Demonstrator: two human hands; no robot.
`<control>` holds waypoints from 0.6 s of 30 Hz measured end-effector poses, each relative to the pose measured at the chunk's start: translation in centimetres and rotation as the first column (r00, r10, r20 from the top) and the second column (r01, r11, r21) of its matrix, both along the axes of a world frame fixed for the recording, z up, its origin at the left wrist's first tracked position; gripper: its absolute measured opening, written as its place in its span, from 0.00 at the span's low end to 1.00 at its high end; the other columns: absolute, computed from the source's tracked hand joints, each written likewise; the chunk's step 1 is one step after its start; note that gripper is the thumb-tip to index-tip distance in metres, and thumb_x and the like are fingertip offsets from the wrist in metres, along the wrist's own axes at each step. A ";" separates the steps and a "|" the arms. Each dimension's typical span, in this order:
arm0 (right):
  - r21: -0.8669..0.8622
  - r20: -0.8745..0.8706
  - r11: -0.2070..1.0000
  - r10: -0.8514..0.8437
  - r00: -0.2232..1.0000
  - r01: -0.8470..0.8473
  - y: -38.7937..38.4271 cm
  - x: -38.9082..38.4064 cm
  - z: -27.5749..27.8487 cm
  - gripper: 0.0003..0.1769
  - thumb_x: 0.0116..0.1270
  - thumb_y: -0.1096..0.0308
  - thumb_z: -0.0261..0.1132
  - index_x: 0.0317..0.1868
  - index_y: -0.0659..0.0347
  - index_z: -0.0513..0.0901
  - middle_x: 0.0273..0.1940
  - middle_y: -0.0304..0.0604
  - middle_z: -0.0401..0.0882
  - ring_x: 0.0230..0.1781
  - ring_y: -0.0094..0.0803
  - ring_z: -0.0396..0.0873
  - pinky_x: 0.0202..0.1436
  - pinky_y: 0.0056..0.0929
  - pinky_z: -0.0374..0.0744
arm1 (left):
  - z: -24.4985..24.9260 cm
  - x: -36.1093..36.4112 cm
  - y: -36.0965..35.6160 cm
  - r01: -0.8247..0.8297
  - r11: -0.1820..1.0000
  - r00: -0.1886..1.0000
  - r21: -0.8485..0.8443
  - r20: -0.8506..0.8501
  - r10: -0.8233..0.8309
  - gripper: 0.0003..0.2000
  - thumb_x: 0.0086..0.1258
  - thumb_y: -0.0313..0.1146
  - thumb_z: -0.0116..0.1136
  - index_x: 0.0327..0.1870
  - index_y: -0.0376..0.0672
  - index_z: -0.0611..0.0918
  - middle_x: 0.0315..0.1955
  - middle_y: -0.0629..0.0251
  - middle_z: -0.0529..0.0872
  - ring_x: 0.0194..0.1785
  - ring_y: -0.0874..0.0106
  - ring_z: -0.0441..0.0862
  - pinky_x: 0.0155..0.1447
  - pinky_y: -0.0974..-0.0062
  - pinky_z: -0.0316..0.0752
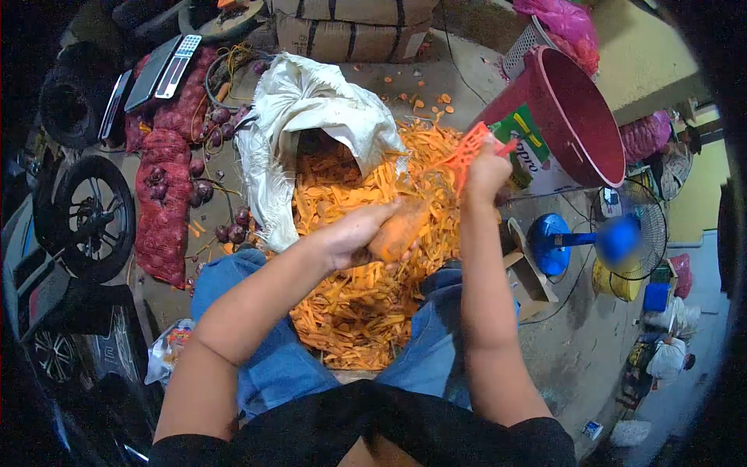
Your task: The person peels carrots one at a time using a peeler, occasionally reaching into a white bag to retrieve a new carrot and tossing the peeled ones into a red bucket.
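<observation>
My left hand [359, 235] is closed around a thick carrot [395, 233], holding it over the middle of a heap of orange peelings [350, 311]. The carrot's upper end is blurred. In my right hand [489, 175] is an orange-red plastic peeler [469, 148], its handle gripped in the fist. The peeler is raised to the right of the carrot, apart from it, and its blade is hard to make out. Peelings spread between my knees and up to the open mouth of a white woven sack [268, 148].
At the upper right stands a large dark-red tub [572, 117]. A blue fan [551, 243] is below it. To the left lie red net bags of onions [161, 218], a scale [152, 74] and a motorbike wheel [93, 218]. Further right, a person [668, 358] is visible.
</observation>
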State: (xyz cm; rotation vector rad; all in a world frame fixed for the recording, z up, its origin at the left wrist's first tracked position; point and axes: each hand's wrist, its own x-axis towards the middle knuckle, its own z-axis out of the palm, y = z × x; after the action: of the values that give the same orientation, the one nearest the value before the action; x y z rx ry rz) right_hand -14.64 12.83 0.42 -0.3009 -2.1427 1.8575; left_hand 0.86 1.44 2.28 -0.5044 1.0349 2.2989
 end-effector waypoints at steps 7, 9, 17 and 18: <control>-0.044 -0.220 0.915 0.382 0.898 -0.400 -3.2 6.5 2.7 0.09 0.58 0.65 0.54 0.28 0.63 0.72 0.20 0.30 0.65 0.21 0.16 0.61 0.24 0.17 0.62 | -3.3 -2.0 -0.4 -0.298 0.953 0.954 0.060 0.047 0.296 0.17 0.66 0.44 0.27 0.38 0.42 0.69 0.26 0.66 0.75 0.26 0.75 0.73 0.27 0.79 0.69; 0.209 -0.258 0.892 0.447 0.857 -0.402 -3.9 8.1 2.8 0.09 0.57 0.67 0.53 0.27 0.66 0.72 0.22 0.36 0.71 0.21 0.22 0.66 0.25 0.21 0.66 | -3.0 -2.0 -0.3 -0.288 0.957 0.957 0.015 -0.012 0.288 0.17 0.66 0.43 0.27 0.39 0.44 0.70 0.27 0.68 0.75 0.28 0.78 0.72 0.30 0.77 0.69; 0.163 -0.103 0.986 0.042 0.994 -0.025 0.5 -1.2 -1.2 0.09 0.56 0.68 0.54 0.27 0.67 0.72 0.22 0.38 0.72 0.22 0.23 0.67 0.27 0.24 0.68 | -0.2 -0.3 1.3 -0.143 0.984 0.990 -0.110 -0.003 0.143 0.15 0.66 0.43 0.31 0.40 0.45 0.70 0.26 0.70 0.74 0.24 0.80 0.71 0.24 0.81 0.69; 0.002 -0.085 1.000 0.025 0.996 -0.025 0.7 -1.2 -0.6 0.09 0.57 0.66 0.54 0.28 0.64 0.74 0.18 0.32 0.66 0.16 0.18 0.62 0.20 0.20 0.63 | -0.2 -0.2 1.3 -0.162 0.987 0.987 -0.012 -0.007 0.162 0.15 0.65 0.43 0.32 0.40 0.45 0.69 0.26 0.71 0.73 0.24 0.81 0.71 0.22 0.82 0.68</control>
State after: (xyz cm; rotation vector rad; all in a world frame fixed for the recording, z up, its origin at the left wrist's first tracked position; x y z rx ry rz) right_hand -15.87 13.56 -0.18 -0.1930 -2.0998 1.8485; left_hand 0.70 2.74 2.09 -0.6073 1.0454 2.4385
